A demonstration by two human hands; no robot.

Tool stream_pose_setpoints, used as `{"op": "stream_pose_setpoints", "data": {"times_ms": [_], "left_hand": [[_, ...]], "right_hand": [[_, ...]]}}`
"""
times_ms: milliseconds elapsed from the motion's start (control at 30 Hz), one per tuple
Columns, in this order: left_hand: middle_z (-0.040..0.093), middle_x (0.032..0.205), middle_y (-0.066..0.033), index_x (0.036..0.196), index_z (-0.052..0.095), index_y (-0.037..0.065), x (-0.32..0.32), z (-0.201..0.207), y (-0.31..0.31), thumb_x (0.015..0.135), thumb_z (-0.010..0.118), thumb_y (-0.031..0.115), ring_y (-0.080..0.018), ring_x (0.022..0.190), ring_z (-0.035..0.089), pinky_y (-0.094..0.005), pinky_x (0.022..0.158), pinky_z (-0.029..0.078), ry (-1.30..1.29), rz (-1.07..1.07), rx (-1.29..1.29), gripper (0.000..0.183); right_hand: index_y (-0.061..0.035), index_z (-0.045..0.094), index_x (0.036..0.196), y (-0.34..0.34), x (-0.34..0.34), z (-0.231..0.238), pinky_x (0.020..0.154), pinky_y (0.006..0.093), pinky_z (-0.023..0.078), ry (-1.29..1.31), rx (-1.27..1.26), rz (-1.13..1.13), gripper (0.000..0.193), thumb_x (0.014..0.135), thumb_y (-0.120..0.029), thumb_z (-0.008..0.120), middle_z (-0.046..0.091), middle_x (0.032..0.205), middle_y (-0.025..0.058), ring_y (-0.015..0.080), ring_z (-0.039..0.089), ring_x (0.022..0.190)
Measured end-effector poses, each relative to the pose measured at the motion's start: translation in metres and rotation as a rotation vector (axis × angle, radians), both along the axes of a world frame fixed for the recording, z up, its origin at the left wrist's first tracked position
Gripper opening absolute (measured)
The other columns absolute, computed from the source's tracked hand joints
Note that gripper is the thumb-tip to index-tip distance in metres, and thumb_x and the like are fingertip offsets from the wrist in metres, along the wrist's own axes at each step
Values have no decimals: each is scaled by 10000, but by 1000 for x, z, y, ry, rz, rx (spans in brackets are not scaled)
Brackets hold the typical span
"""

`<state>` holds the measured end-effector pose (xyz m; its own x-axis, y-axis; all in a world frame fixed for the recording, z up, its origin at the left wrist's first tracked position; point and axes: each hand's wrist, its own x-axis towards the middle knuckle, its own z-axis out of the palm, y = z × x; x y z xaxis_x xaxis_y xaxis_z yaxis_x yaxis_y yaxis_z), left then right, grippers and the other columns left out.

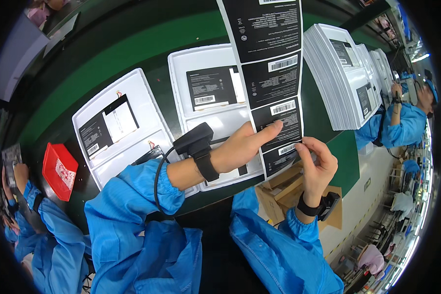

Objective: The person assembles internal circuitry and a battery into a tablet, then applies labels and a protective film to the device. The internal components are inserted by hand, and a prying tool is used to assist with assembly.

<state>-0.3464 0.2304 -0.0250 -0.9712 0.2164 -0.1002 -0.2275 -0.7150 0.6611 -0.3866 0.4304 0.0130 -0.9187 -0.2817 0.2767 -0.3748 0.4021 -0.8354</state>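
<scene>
A long strip of black labels with white barcodes hangs in front of me, running up past the top of the view. My left hand grips it near its lower end, the thumb on the printed face and the other fingers hidden behind. At the strip's lower right edge, the thumb and forefinger of my right hand are pinched together on a label. Behind the strip lies a white plastic tray holding black printed pieces. Another white tray to its left holds black and white pieces.
A tall stack of white trays stands at the right on the green table. A red bin sits at the left. Below the table edge is an open cardboard box. Co-workers in blue sleeves are on both sides.
</scene>
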Motion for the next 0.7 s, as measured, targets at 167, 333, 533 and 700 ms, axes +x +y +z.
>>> {"op": "stream_pose_setpoints", "data": {"times_ms": [167, 333, 533, 700], "left_hand": [[599, 1302, -58, 1390, 509, 14, 9, 5, -3, 1082, 500, 253, -139, 1180, 577, -316, 1011, 494, 153, 53, -188, 390], [609, 1282, -51, 1370, 530, 1, 15, 9, -4, 1086, 493, 239, -126, 1168, 561, -298, 1015, 474, 164, 44, -204, 372], [603, 1291, -46, 1374, 525, 0, 17, 6, -4, 1086, 491, 236, -129, 1166, 561, -307, 1005, 477, 194, 50, -190, 373], [621, 1261, -56, 1360, 536, -10, 7, -5, -3, 1087, 480, 229, -115, 1153, 563, -307, 1002, 472, 111, 147, -269, 367]], "right_hand": [[34, 731, 963, -1, 3, 5, 691, 219, 530, -13, 8, 44, 156, 814, 65, 766, 761, 868, 79, 119, 708, 760], [35, 730, 961, 0, 8, 6, 692, 219, 534, -27, 17, 27, 155, 813, 64, 768, 763, 851, 85, 125, 722, 783], [34, 706, 909, 4, 8, 9, 717, 228, 536, -110, 35, 75, 117, 811, 68, 761, 751, 853, 81, 134, 715, 795], [-4, 644, 868, -2, 2, 25, 911, 319, 496, 298, 239, 199, 179, 748, 89, 740, 679, 1179, 173, 242, 642, 1079]]}}
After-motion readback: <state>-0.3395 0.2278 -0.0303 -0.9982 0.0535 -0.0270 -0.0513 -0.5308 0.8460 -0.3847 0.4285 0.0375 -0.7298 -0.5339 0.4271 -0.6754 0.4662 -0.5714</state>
